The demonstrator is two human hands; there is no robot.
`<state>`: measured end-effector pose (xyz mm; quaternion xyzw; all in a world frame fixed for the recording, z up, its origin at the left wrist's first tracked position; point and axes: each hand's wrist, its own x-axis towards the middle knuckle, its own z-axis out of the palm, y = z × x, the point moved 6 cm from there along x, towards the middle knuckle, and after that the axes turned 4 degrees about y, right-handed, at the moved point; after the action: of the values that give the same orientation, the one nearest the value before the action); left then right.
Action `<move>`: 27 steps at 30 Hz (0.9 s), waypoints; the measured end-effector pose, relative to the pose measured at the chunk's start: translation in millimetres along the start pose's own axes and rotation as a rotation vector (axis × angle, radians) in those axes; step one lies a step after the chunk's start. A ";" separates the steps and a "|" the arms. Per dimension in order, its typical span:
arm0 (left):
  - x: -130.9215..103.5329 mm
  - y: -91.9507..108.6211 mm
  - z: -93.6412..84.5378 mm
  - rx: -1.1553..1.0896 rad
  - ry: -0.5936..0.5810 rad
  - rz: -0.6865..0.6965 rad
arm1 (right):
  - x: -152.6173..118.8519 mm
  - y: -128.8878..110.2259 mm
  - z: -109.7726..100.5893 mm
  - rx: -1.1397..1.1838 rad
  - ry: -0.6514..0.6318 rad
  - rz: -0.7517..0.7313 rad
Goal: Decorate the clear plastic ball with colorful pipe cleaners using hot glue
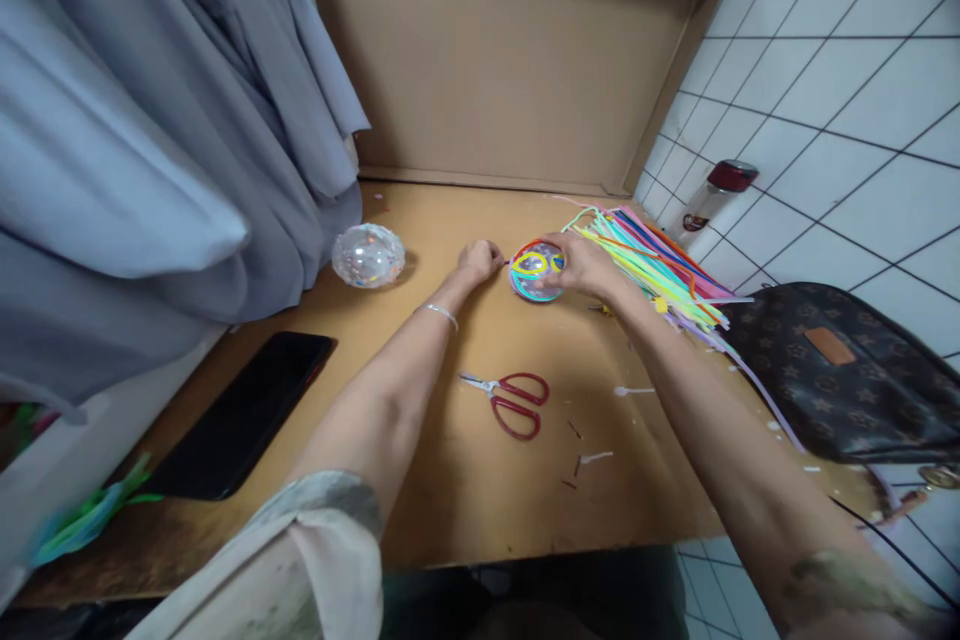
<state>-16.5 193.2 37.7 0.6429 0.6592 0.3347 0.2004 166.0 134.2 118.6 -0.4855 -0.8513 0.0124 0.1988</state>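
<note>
A clear round ball (535, 286) wrapped with red, yellow, blue and turquoise fuzzy strips rests at the table's middle. My right hand (583, 263) is closed around its right side. Just left of the ball, my left hand (482, 261) is closed in a pinch near a short dark strip end at the ball's edge; what the fingers hold is too small to make out. Nearer to me lie red-handled scissors (514, 402), blades slightly apart and pointing left. Another clear ball (368, 256), with whitish bits around its rim, sits to the left.
A bundle of colourful pipe cleaners (660, 265) lies at the right, beside a brown patterned bag (862, 370). A jar with a red lid (718, 192) stands by the tiled wall. At left are a black phone (244, 415) and hanging grey cloth (172, 120). Cardboard (495, 60) stands behind.
</note>
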 end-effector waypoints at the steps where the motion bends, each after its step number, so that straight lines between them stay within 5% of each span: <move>1: 1.3 1.6 3.8 -0.020 -0.015 0.020 | -10.2 -7.6 -0.1 -0.013 0.044 -0.022; 9: -3.5 19.3 25.6 -0.480 -0.223 0.136 | -86.3 -27.6 19.8 -0.098 0.234 0.051; 16: -8.8 27.0 27.6 -0.388 -0.417 0.163 | -90.9 -30.7 19.4 -0.159 0.267 0.049; 27: -6.0 27.4 40.8 -0.265 -0.462 0.334 | -87.0 -20.7 20.2 -0.028 0.289 0.030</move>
<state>31.9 193.4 27.4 0.7698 0.4321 0.2909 0.3689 181.0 54.4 76.0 -0.4975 -0.8065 -0.0665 0.3125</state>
